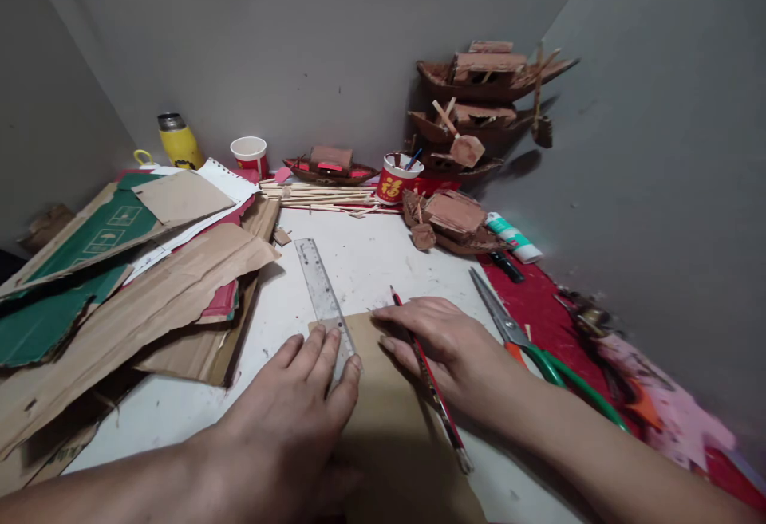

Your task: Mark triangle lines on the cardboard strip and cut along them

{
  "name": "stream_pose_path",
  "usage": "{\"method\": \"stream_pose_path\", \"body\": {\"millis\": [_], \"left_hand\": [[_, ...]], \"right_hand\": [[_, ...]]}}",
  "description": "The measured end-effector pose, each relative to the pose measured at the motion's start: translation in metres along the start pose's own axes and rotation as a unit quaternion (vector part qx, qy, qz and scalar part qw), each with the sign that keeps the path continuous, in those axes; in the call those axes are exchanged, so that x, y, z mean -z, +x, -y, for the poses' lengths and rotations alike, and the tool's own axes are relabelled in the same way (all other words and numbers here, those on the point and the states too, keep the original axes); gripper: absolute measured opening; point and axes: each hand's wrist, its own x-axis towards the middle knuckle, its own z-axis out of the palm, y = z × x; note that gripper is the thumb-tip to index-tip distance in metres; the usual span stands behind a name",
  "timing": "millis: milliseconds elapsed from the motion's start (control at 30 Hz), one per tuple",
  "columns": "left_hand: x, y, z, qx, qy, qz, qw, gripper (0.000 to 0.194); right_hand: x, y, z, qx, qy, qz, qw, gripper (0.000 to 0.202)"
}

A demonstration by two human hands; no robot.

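Note:
My left hand holds a clear ruler down, its fingertips and thumb over the ruler's near end. That end lies on a piece of brown cardboard; the far end reaches past the cardboard onto the white tabletop. A red and black pencil is held in my right hand, between thumb and fingers, its point facing away from me and its eraser end towards me. The fingertips of this hand are by the cardboard's far right corner. The cardboard's near part is in shadow.
Torn cardboard sheets pile up at the left. Scissors with green and orange handles lie right. Behind are thin wooden sticks, model boats, paper cups, a yellow bottle and a glue tube.

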Motion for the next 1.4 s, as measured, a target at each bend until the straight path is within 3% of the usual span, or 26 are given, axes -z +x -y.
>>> {"method": "stream_pose_path", "body": {"millis": [133, 267, 333, 467, 567, 700, 933, 1233, 1400], "left_hand": [[-0.002, 0.001, 0.0, 0.003, -0.002, 0.001, 1.0, 0.087], [-0.001, 0.001, 0.0, -0.001, -0.004, 0.003, 1.0, 0.087], [0.0, 0.001, 0.0, 0.003, 0.0, 0.006, 1.0, 0.086], [0.006, -0.001, 0.003, 0.01, 0.013, -0.021, 1.0, 0.082], [0.013, -0.003, 0.006, 0.001, 0.007, -0.056, 0.998, 0.07], [0.019, -0.006, 0.01, -0.015, -0.012, -0.081, 0.997, 0.059], [0.02, -0.008, 0.007, -0.011, -0.003, -0.065, 0.998, 0.065], [0.012, -0.003, 0.003, 0.033, -0.019, 0.014, 0.999, 0.082], [0.002, -0.002, 0.007, 0.034, -0.034, 0.018, 0.999, 0.086]], "right_hand": [[0.002, 0.0, -0.001, 0.006, -0.013, -0.013, 1.0, 0.021], [0.008, 0.0, 0.0, -0.007, -0.006, -0.076, 0.997, 0.024], [0.015, -0.001, 0.006, -0.05, 0.027, -0.106, 0.993, 0.025], [0.033, -0.006, 0.025, -0.206, 0.151, -0.124, 0.959, 0.027], [0.039, -0.012, 0.04, -0.244, 0.259, -0.115, 0.928, 0.04], [0.024, -0.021, 0.052, -0.295, 0.389, -0.079, 0.869, 0.05], [-0.023, -0.034, 0.043, -0.328, 0.524, -0.078, 0.783, 0.03], [-0.027, -0.037, 0.043, -0.365, 0.511, -0.092, 0.773, 0.037], [-0.026, -0.039, 0.042, -0.397, 0.52, -0.076, 0.752, 0.038]]}}
